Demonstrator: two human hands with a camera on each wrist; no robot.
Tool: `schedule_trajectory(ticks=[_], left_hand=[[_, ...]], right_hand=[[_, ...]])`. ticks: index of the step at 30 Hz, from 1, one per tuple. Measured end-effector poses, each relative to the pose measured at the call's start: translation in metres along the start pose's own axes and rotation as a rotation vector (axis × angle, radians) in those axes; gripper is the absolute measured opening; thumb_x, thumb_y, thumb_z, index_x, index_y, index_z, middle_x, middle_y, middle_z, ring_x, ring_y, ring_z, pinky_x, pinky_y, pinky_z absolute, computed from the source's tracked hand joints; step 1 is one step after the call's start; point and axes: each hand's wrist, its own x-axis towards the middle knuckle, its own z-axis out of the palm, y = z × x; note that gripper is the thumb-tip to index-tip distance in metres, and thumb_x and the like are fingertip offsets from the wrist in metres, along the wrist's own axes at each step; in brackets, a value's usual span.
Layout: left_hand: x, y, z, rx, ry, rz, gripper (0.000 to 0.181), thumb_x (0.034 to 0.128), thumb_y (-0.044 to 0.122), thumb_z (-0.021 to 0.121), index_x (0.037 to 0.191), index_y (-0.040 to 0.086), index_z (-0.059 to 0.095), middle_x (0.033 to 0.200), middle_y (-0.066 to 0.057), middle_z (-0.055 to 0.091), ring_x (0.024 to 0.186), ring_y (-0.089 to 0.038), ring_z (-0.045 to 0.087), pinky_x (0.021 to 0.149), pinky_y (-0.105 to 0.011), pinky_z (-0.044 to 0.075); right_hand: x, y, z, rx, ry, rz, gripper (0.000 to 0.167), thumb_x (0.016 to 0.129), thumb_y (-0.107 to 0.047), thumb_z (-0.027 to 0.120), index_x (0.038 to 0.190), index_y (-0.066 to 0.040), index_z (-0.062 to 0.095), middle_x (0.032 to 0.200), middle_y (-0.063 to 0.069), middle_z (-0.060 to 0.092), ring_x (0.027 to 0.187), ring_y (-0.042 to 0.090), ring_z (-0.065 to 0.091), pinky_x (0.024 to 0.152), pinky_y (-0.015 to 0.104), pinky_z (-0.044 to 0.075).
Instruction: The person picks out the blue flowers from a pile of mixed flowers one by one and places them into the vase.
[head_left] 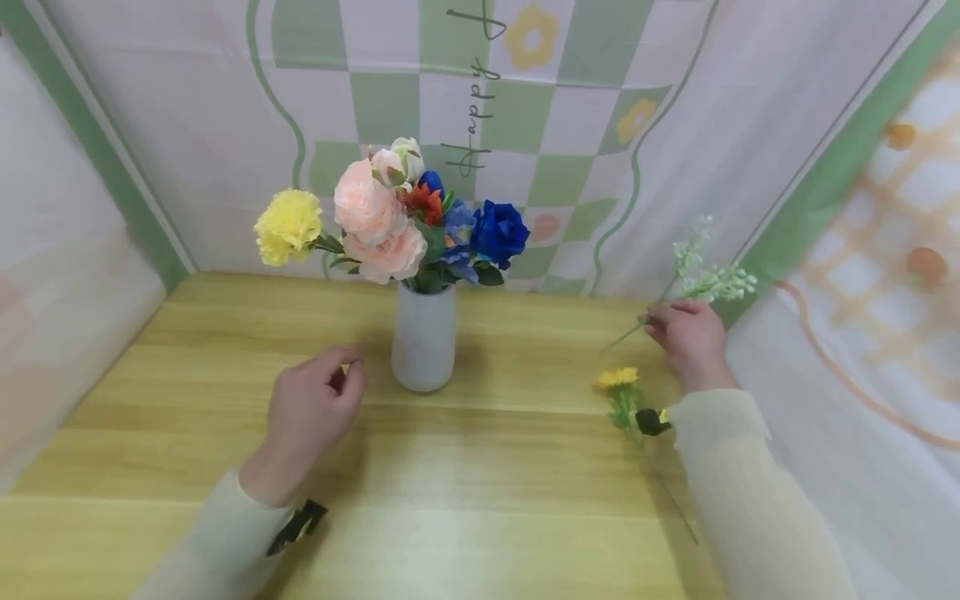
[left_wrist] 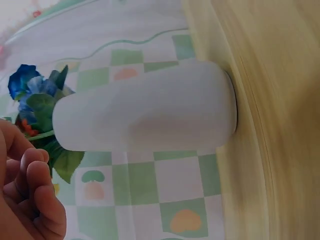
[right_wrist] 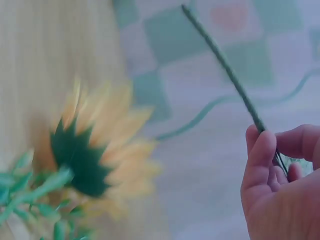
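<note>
Between thumb and fingers, my right hand [head_left: 688, 335] pinches the thin green stem [right_wrist: 225, 70] of a white flower sprig [head_left: 712, 279], held above the table's right side. The bare stem end points toward the vase. My left hand [head_left: 313, 408] is left of the white vase [head_left: 423, 342], fingers loosely curled around nothing and not touching the vase. Upright in the vase stand a yellow carnation [head_left: 288, 227], pink blooms [head_left: 367, 200], a red flower [head_left: 423, 204] and a blue rose [head_left: 500, 233]. A yellow sunflower [head_left: 618, 379] lies on the table below my right hand.
The wooden table [head_left: 450, 500] meets a checkered cloth backdrop [head_left: 517, 117] behind the vase. Cloth panels also rise at the left [head_left: 60, 233] and right [head_left: 885, 275]. The sunflower's long stem runs toward the front edge beside my right sleeve [head_left: 757, 492].
</note>
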Motion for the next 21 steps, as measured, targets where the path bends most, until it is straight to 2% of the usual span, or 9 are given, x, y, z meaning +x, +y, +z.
schedule_trajectory(ticks=[1,3,6,8,12,15,17,19,21], left_hand=[[-0.001,0.001,-0.001,-0.004,0.000,0.003,0.012,0.0847,0.002,0.061,0.083,0.003,0.072,0.056,0.004,0.053,0.045,-0.005,0.041,0.039,-0.024,0.037],[-0.003,0.003,-0.003,-0.014,-0.007,0.005,0.012,0.0848,0.002,0.061,0.083,0.004,0.072,0.057,0.006,0.052,0.046,-0.005,0.041,0.040,-0.024,0.037],[-0.004,0.007,-0.005,-0.033,-0.052,0.001,0.012,0.0854,0.002,0.062,0.083,0.006,0.072,0.058,0.008,0.051,0.049,-0.005,0.042,0.043,-0.024,0.039],[-0.004,0.011,-0.008,-0.047,-0.114,-0.006,0.011,0.0867,0.002,0.063,0.084,0.007,0.073,0.060,0.010,0.052,0.051,-0.004,0.044,0.045,-0.024,0.041],[0.002,0.020,-0.009,-0.049,-0.310,-0.018,0.010,0.0909,0.008,0.065,0.094,0.009,0.075,0.072,0.008,0.062,0.061,-0.006,0.053,0.056,-0.028,0.049],[0.007,0.031,-0.004,-0.065,-0.476,-0.023,0.016,0.0941,0.014,0.066,0.108,0.010,0.074,0.092,0.001,0.070,0.076,-0.012,0.062,0.068,-0.033,0.055],[0.008,0.039,0.000,-0.089,-0.551,-0.038,0.024,0.0954,0.018,0.067,0.117,0.010,0.072,0.107,-0.004,0.071,0.087,-0.017,0.066,0.076,-0.037,0.056],[0.009,0.048,0.004,-0.138,-0.576,-0.052,0.029,0.0957,0.019,0.067,0.123,0.010,0.070,0.116,-0.007,0.070,0.093,-0.021,0.067,0.081,-0.039,0.057],[0.010,0.056,0.007,-0.184,-0.555,-0.058,0.031,0.0961,0.020,0.067,0.126,0.009,0.069,0.119,-0.007,0.069,0.097,-0.022,0.068,0.082,-0.038,0.057]], right_hand=[[-0.007,-0.007,0.006,0.147,0.072,0.057,0.024,0.094,0.000,0.067,0.108,-0.005,0.048,0.107,0.009,0.064,0.089,0.015,0.067,0.082,0.024,0.055],[-0.019,-0.019,0.015,0.154,0.073,0.015,0.030,0.092,0.003,0.068,0.105,-0.007,0.042,0.101,0.006,0.066,0.084,0.015,0.069,0.076,0.025,0.057],[-0.041,-0.035,0.027,0.049,0.060,-0.064,0.033,0.090,0.003,0.070,0.104,-0.007,0.042,0.098,0.006,0.070,0.084,0.015,0.071,0.075,0.027,0.058],[-0.056,-0.045,0.036,-0.041,0.040,-0.118,0.033,0.090,0.001,0.071,0.106,-0.006,0.043,0.100,0.007,0.072,0.087,0.016,0.071,0.076,0.028,0.058],[-0.090,-0.060,0.057,-0.251,-0.023,-0.219,0.035,0.092,-0.012,0.073,0.113,-0.006,0.046,0.111,0.010,0.071,0.092,0.018,0.070,0.079,0.029,0.057],[-0.116,-0.065,0.073,-0.384,-0.074,-0.292,0.041,0.092,-0.026,0.074,0.118,-0.007,0.048,0.112,0.007,0.071,0.092,0.018,0.070,0.082,0.029,0.055],[-0.133,-0.067,0.085,-0.435,-0.099,-0.335,0.044,0.091,-0.031,0.074,0.119,-0.007,0.050,0.110,0.003,0.071,0.092,0.017,0.070,0.080,0.029,0.055],[-0.147,-0.066,0.096,-0.450,-0.130,-0.383,0.044,0.091,-0.032,0.074,0.120,-0.007,0.052,0.108,0.001,0.072,0.093,0.016,0.070,0.079,0.028,0.056],[-0.158,-0.064,0.107,-0.442,-0.164,-0.432,0.039,0.091,-0.027,0.075,0.119,-0.007,0.057,0.105,0.001,0.073,0.092,0.015,0.070,0.076,0.028,0.057]])
